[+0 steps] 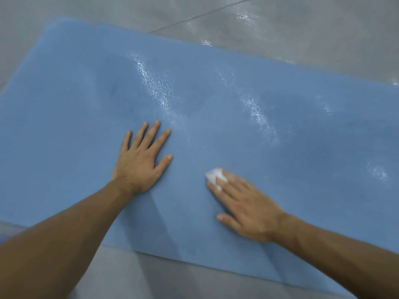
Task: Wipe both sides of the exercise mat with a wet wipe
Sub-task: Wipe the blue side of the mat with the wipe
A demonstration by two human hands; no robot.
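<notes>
Pressing wet wipe (213, 176) onto blue mat (64, 126) with right hand (248, 206), fingers seemingly straight, blurred. Resting left hand (140, 162) flat on mat, fingers spread.

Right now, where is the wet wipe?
Head view, lower centre-right: the wet wipe is under the right hand's fingers on the mat, beside the left hand.

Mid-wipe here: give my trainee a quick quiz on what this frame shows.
1. True or false: the left hand lies flat on the blue foam exercise mat.
2. Which hand presses the crumpled white wet wipe onto the mat? A: left hand. B: right hand.
3. Fill in: the mat lies on a grey ___.
Key: 1 true; 2 B; 3 floor.
</notes>
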